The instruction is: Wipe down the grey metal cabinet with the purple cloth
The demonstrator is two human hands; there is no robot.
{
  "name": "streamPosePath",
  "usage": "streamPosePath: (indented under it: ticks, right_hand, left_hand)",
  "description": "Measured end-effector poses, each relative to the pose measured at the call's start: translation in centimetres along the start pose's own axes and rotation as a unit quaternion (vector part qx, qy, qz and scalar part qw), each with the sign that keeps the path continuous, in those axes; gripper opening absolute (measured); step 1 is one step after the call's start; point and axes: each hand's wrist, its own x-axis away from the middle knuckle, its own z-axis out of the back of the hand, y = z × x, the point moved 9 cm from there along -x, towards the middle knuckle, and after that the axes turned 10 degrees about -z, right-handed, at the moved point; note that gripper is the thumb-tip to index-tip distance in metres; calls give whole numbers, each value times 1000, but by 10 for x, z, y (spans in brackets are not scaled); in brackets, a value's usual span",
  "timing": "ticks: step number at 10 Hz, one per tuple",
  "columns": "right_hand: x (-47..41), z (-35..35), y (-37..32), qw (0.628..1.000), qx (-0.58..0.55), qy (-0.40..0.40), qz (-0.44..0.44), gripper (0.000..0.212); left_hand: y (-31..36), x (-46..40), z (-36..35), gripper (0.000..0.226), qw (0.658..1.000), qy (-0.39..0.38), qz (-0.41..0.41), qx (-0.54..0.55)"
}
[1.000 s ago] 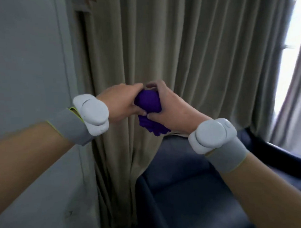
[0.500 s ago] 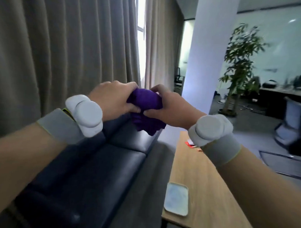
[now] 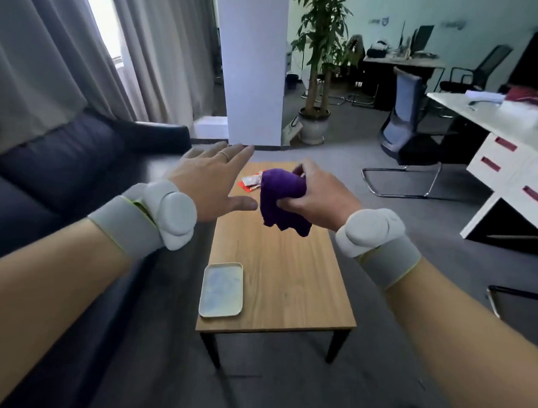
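My right hand (image 3: 318,195) grips the bunched purple cloth (image 3: 281,201) in the air above a wooden coffee table. My left hand (image 3: 212,179) is just left of the cloth with its fingers spread and straight, holding nothing; a ring shows on one finger. The thumb tip is a short gap from the cloth. Both wrists carry grey bands with white pods. The grey metal cabinet is out of view.
The wooden coffee table (image 3: 289,284) bears a pale rectangular tray (image 3: 221,289) and red and white packets (image 3: 250,182). A dark sofa (image 3: 58,172) runs along the left under curtains. A white pillar (image 3: 255,66), a potted plant (image 3: 320,65), chairs and a white desk (image 3: 508,136) stand beyond.
The view has swung right from the cabinet and curtain to the room. My left hand has let go of the cloth and spread open; my right hand alone holds it.
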Motion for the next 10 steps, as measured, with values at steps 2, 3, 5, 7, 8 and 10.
streamPosePath:
  ticks: [2, 3, 5, 7, 8, 10]
  right_hand:
    - [-50, -74, 102, 997, -5, -36, -72, 48]
    - [-65, -125, 142, 993, -7, -61, -102, 52]
    - [-110, -262, 228, 976, 19, -138, -165, 48]
    - [-148, -370, 288, 965, 42, -164, -201, 47]
    - [-167, -410, 309, 961, 51, -174, -210, 44]
    - [-197, -437, 324, 956, 124, -176, -199, 54]
  left_hand:
    - [8, -51, -117, 90, 998, -56, -16, 17]
    - [0, -61, -176, 92, 996, -87, -5, 23]
    - [-28, -85, -327, 90, 988, -145, -7, 50]
    - [-46, -98, -454, 92, 981, -186, -3, 59]
    - [-54, -101, -504, 93, 973, -217, -11, 75]
    - [-57, -103, -549, 99, 962, -254, -25, 96]
